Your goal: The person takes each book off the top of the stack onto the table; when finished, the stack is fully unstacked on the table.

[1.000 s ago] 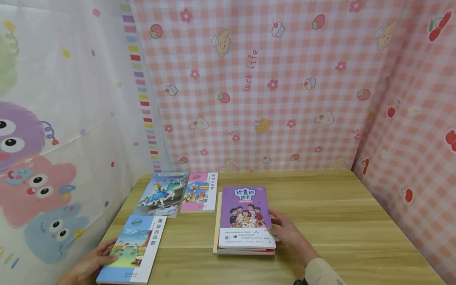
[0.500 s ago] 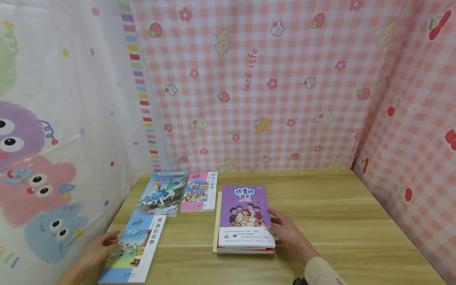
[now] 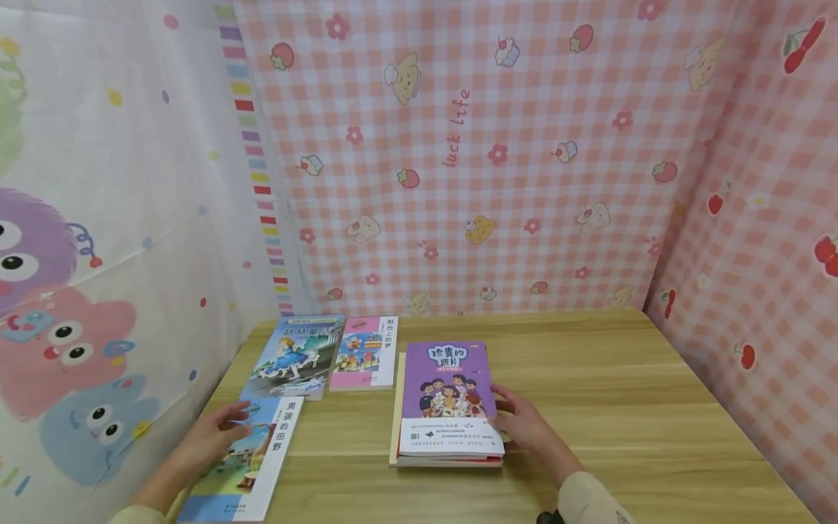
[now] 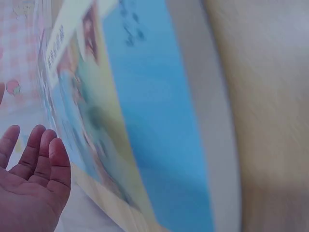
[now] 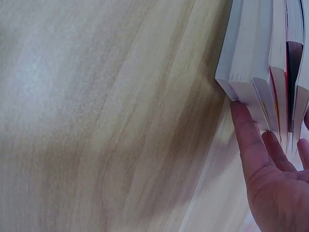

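While the right hand [image 3: 520, 428] sets its fingertips against the book stack [image 3: 452, 461] at 3 o'clock – fingers extended, no pinch visible – the left hand [image 3: 211, 440] is over the blue-and-white book [image 3: 247, 473], fingers spread, gripping nothing; can't tell if they touch the cover. That book lies flat on the table [image 3: 609, 407], between 8 and 9 o'clock from the stack, well apart. Pink book [image 3: 362, 356] at 10 o'clock, girl-cover book [image 3: 294, 358] just beside it, farther out. My read: step in hand is arranging books – left hand on placement, right bracing the stack. Next move likely calls for squaring the blue-and-white book, or freeing the left hand without dragging it.
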